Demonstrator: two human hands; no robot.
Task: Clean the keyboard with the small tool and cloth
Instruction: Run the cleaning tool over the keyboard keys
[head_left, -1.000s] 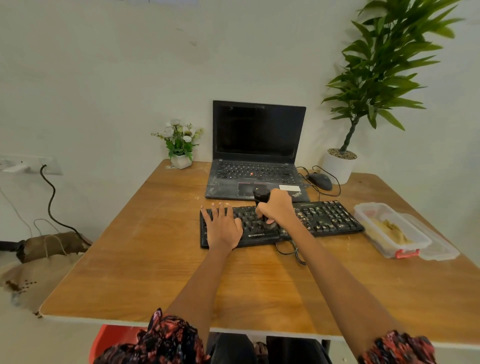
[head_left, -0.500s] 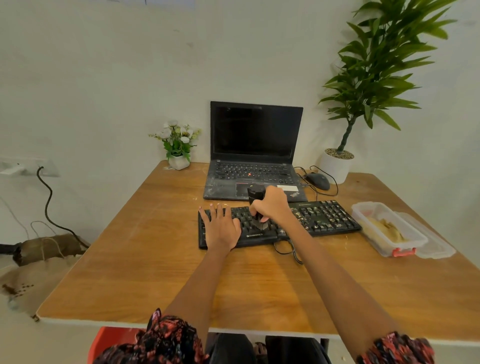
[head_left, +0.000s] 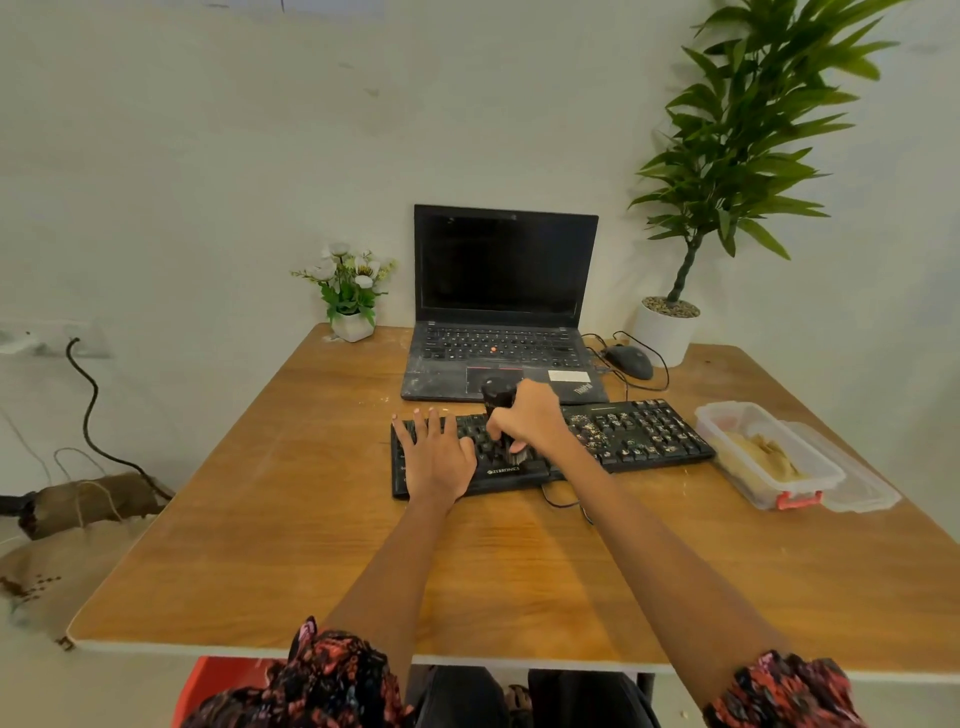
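Observation:
A black keyboard (head_left: 639, 436) lies across the middle of the wooden table (head_left: 311, 519), with crumbs scattered over its right half. My left hand (head_left: 436, 452) lies flat with spread fingers on the keyboard's left end. My right hand (head_left: 530, 415) grips a small black brush (head_left: 496, 395) by its handle. The brush stands upright with its bristles down on the keys in the keyboard's middle. No cloth is clearly in view.
An open black laptop (head_left: 501, 322) stands just behind the keyboard. A mouse (head_left: 628, 361) and its cable lie to the laptop's right. A clear plastic box (head_left: 763, 452) with its lid beside it sits at the right. A small flower pot (head_left: 350, 296) and a tall potted plant (head_left: 670, 327) stand at the back.
My right hand has moved the brush slightly back and forth over the middle keys. My left hand has stayed flat on the keyboard's left end.

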